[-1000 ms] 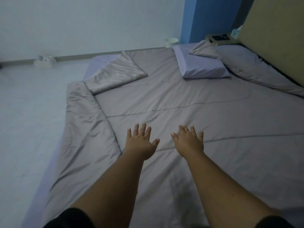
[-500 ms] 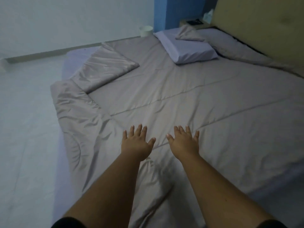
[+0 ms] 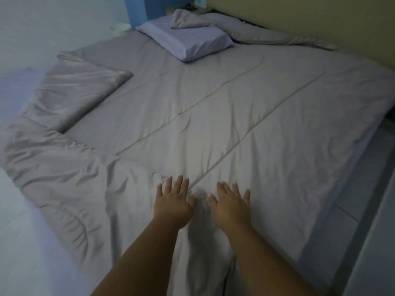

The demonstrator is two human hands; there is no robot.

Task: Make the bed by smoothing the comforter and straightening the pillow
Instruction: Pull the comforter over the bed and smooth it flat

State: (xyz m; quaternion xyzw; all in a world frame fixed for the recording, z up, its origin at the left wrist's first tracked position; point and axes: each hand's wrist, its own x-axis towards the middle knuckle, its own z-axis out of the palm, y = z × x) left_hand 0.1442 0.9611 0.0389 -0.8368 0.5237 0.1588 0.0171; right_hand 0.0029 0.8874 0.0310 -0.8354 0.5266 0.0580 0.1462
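A taupe comforter [image 3: 224, 107] covers the bed, with stitched seams running diagonally. Its left part is bunched and folded back in a thick flap [image 3: 72, 90], and its near corner is wrinkled. A pale lilac pillow [image 3: 188, 40] lies at the far end near the headboard, with a corner of comforter resting on it. My left hand [image 3: 172, 202] and my right hand [image 3: 232, 205] lie flat on the comforter near its front edge, side by side, fingers spread, holding nothing.
A tan headboard [image 3: 320, 16] runs along the far right. A blue wall panel [image 3: 147, 7] and a nightstand sit behind the pillow. A white cup [image 3: 120, 28] stands on the pale floor at the far left. Floor shows on the left and on the right of the bed.
The view has swung left and down, so the bed's right edge and floor now show. Both hands stay flat on the comforter, nearer the wrinkled front corner.
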